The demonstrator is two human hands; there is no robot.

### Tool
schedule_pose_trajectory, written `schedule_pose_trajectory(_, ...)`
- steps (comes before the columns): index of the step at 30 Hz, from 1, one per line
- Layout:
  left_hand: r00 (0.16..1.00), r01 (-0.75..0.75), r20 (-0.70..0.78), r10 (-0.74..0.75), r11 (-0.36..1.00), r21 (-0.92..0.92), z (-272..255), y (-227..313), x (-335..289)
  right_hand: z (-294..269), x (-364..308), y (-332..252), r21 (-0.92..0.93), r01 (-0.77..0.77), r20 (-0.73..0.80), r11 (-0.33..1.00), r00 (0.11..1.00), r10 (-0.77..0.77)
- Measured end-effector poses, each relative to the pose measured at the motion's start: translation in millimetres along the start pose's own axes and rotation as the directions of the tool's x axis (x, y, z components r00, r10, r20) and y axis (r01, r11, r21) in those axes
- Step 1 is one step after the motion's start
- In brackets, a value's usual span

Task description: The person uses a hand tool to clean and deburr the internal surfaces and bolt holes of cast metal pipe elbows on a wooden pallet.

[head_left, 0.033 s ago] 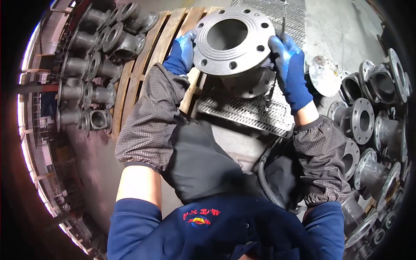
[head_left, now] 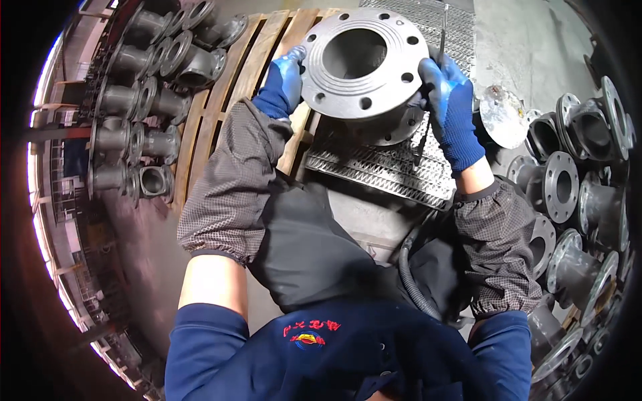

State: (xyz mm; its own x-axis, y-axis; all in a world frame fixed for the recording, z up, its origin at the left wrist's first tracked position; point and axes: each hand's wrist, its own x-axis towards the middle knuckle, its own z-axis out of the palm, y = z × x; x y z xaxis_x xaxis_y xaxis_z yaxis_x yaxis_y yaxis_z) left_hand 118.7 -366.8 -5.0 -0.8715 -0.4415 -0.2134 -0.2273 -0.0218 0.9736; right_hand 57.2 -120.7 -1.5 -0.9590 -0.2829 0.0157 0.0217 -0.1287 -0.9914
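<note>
A grey cast flanged valve body is between my two blue-gloved hands, its broad round flange with a ring of bolt holes facing up. My left hand is closed on the flange's left edge, thumb near a bolt hole. At the right edge my right hand grips the rim, and a thin dark rod runs through its fingers, one end pointing away and the other hanging low beside the casting. What kind of tool the rod is, I cannot make out. Beneath the casting lies a patterned metal plate.
A slatted wooden pallet stands at the left, with rows of similar flanged castings beyond it. More flanged castings crowd the right side. A pale round disc is near my right hand. A ribbed hose bends beside my leg.
The valve body has shifted slightly to the right, with both hands keeping their hold on it. The rod in my right hand has moved slightly right too.
</note>
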Motion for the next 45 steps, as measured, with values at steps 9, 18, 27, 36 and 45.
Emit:
schedule_pose_trajectory(9,0.968,-0.233,-0.112,0.224,0.970,-0.067,17.2,-28.9,-24.0,12.7,1.4,41.6,-0.141,0.052,-0.263,0.989,0.961,-0.089)
schedule_pose_trajectory(18,0.998,0.030,0.069,0.003,0.875,-0.482,63.3,-26.9,-136.9,20.5,-94.3,3.7,0.160,-0.138,-0.068,0.977,0.986,0.150)
schedule_pose_trajectory(27,0.876,0.440,0.334,-0.347,0.859,-0.262,63.0,-10.2,-188.6,-39.1,-118.5,-6.4,-0.019,-0.277,0.095,0.961,0.956,0.277)
schedule_pose_trajectory(36,0.904,-0.193,-0.347,0.248,0.963,0.186,8.5,14.9,-108.6,-55.3,-49.4,28.9,0.334,-0.138,-0.154,0.932,0.968,0.199)
schedule_pose_trajectory(45,0.986,-0.165,0.035,0.163,0.930,0.328,58.5,28.2,-32.9,-5.2,-86.2,85.9,0.663,0.015,-0.150,0.749,0.982,0.113)
